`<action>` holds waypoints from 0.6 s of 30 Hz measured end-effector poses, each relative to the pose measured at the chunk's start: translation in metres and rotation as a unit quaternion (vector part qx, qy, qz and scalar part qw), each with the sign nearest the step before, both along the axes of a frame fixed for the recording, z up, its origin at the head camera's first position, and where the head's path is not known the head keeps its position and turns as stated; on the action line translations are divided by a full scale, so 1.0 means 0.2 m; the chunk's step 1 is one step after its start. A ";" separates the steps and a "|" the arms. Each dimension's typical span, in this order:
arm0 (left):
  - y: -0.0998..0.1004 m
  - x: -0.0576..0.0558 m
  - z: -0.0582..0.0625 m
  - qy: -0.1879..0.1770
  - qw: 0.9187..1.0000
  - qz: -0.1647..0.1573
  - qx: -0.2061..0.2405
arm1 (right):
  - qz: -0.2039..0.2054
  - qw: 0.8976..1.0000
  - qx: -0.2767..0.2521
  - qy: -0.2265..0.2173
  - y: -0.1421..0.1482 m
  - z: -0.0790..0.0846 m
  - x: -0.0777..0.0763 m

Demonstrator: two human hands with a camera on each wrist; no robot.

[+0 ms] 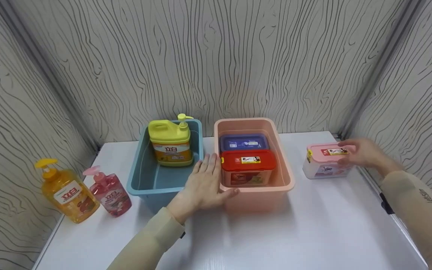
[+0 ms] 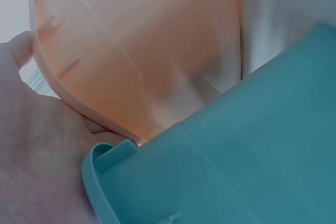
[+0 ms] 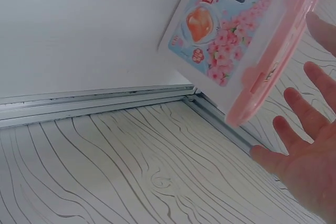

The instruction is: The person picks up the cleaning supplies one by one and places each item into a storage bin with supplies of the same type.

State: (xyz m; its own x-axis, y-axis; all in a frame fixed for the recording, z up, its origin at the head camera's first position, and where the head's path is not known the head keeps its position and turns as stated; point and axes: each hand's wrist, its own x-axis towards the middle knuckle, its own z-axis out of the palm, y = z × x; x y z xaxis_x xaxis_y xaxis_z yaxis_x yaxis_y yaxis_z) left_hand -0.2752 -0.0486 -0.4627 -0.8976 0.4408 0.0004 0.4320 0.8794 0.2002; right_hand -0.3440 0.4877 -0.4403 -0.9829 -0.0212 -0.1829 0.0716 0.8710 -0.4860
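Showing at right wrist alone: five fingers point(image 3: 308, 116) beside pink-lidded box point(image 3: 233, 32).

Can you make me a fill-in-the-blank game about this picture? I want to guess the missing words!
1. The jug in the blue tub has a ____ pump.
2. In the pink tub, the nearer box has a ____ lid.
3. Outside the tubs, ____ pump bottles are on the table.
4. The ____ hand is at the pink-lidded box.

Missing words: yellow; red; two; right.
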 end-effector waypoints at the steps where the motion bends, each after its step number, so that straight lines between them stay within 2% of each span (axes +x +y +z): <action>1: 0.00 0.00 0.00 0.000 1.000 0.000 0.000 | -0.002 1.000 -0.002 0.001 0.00 -0.01 0.00; 10: 0.00 0.00 0.00 0.000 1.000 -0.001 0.002 | -0.029 0.999 -0.021 -0.017 0.02 -0.06 -0.03; 18: -0.01 0.00 0.00 0.000 1.000 -0.004 0.006 | -0.001 1.000 -0.008 -0.005 0.02 -0.11 -0.05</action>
State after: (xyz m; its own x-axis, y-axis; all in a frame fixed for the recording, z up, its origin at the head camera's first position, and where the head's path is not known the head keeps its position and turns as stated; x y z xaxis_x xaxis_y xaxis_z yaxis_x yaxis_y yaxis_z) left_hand -0.2748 -0.0497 -0.4630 -0.8938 0.4484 0.0053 0.4393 0.8732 0.2109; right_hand -0.3549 0.4920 -0.4616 -0.9812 -0.0215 -0.1920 0.0787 0.8629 -0.4992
